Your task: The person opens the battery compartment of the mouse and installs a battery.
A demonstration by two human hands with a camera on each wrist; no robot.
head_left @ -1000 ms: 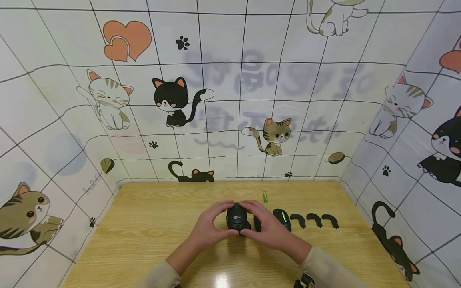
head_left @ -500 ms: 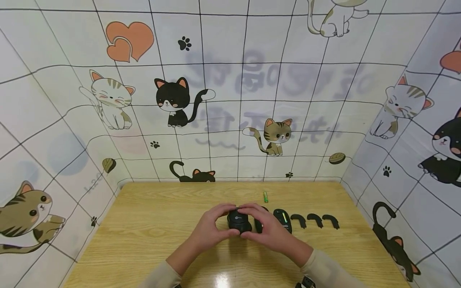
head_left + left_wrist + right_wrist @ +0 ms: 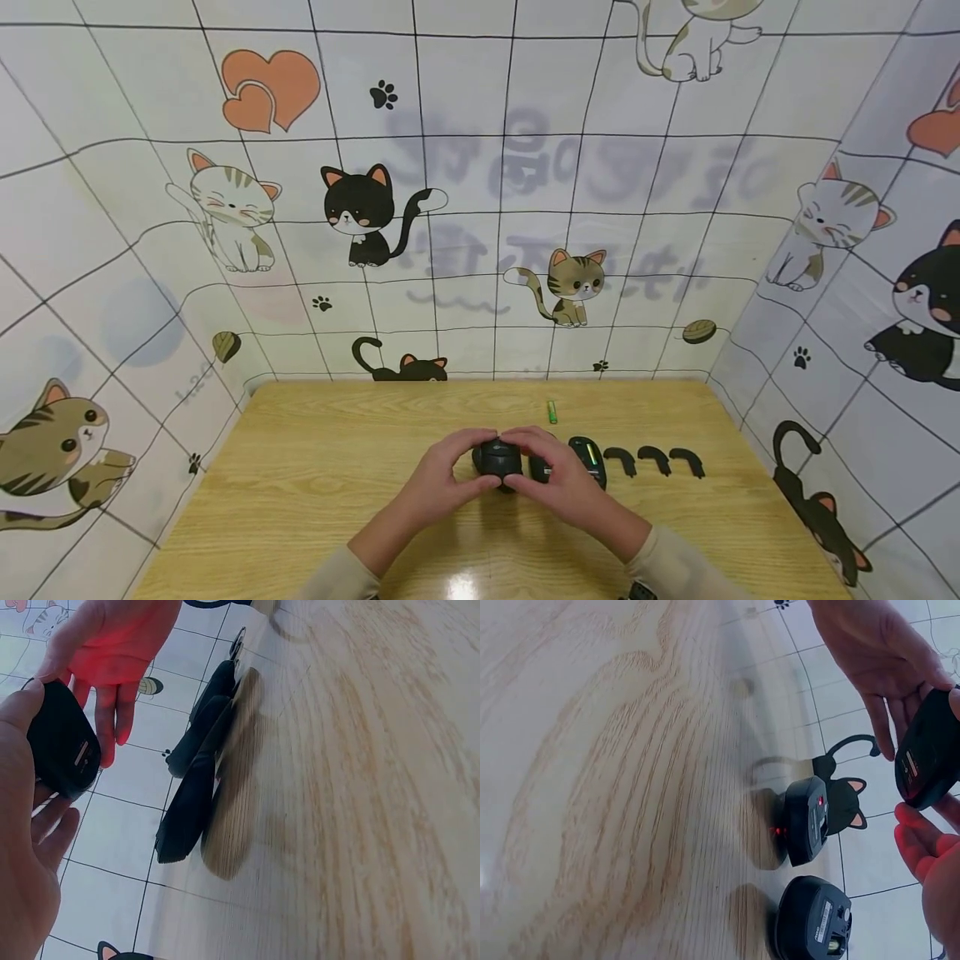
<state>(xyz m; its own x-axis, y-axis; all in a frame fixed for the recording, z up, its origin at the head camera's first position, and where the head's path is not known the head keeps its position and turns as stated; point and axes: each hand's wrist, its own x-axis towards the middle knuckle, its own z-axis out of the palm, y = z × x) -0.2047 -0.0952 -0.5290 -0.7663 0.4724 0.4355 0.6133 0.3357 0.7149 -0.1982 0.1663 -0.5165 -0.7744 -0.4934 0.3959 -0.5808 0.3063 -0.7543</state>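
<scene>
Both hands hold a black computer mouse [image 3: 498, 458] above the table near its middle. My left hand [image 3: 431, 483] grips its left side and my right hand [image 3: 566, 482] grips its right side, fingertips along the far edge, thumbs on the near edge. The underside of the held mouse, with a small label, shows in the left wrist view. Red light falls on the palm and fingers of my right hand. Partly hidden behind that hand lies a second mouse [image 3: 537, 469]. Beside it, another upturned mouse [image 3: 814, 919] shows a green battery in its uncovered compartment.
Three black curved pieces [image 3: 655, 458] lie in a row to the right of the mice. A loose green battery [image 3: 552, 412] lies farther back on the wooden table [image 3: 337, 433]. Cat-patterned cloth walls [image 3: 465, 183] stand behind and on both sides.
Between my hands the mouse has tilted, and the logo on its top has gone out of sight. Both hands have shifted slightly toward me with it. The other objects lie as before.
</scene>
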